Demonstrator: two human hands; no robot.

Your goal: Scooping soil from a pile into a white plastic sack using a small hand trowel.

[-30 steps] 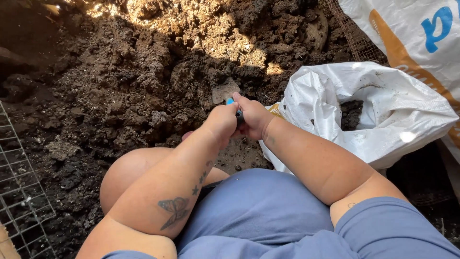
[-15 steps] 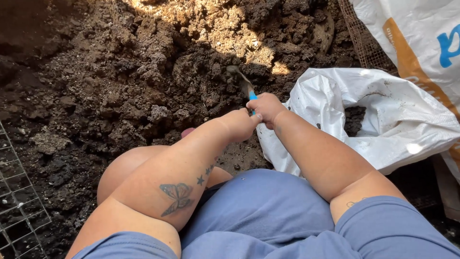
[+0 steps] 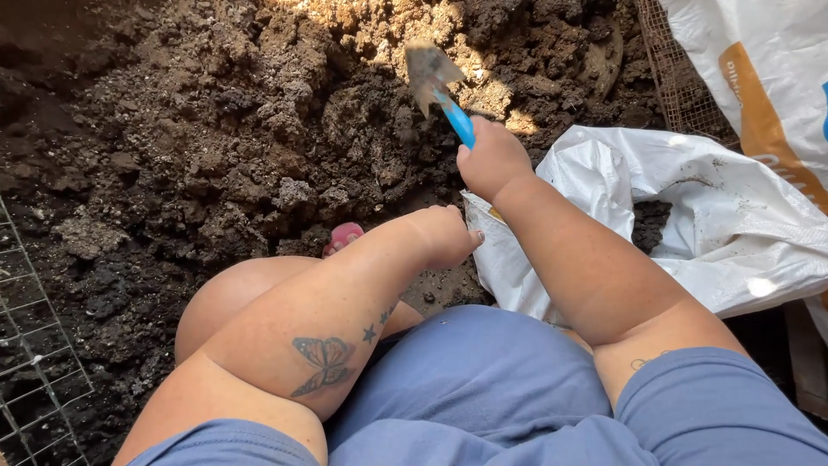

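Observation:
My right hand (image 3: 493, 158) grips the blue handle of a small hand trowel (image 3: 438, 86); its dirty metal blade is raised above the pile of dark clumpy soil (image 3: 241, 147). My left hand (image 3: 446, 235) hangs just below and left of it with fingers curled in, holding nothing that I can see, close to the edge of a white plastic sack (image 3: 690, 216). The sack lies open on the right with some dark soil inside.
A second white bag with orange and blue print (image 3: 759, 78) lies at the top right over wire mesh (image 3: 673, 78). Another wire mesh panel (image 3: 34, 362) sits at the lower left. My bare knee and a pink shoe tip (image 3: 345, 235) are below the hands.
My right hand has lifted the trowel up and forward, out of the soil, so the blade now shows in the sunlight. My left hand has come off the trowel and stays lower.

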